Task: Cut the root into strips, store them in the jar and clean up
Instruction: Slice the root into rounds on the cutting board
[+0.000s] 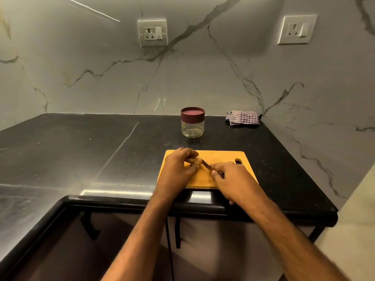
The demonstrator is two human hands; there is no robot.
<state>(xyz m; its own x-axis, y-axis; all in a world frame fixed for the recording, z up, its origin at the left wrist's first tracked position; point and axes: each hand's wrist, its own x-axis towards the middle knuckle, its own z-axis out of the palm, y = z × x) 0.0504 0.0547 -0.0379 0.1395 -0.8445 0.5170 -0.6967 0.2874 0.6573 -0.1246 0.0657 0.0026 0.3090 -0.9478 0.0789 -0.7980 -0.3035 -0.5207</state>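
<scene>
The left hand (178, 167) pinched the root (195, 161), seemingly small, firm and knobbly; the right hand (229, 177) gripped the knife (207, 165) at its near end.

Both bare forearms reach from the near edge toward the far side, converging. The left hand (178, 165) lies palm down with its fingers curled, pinching something between fingertips and thumb. The right hand (231, 177), just right of it, is closed in a grip, knuckles up, thumb pointing left.
</scene>
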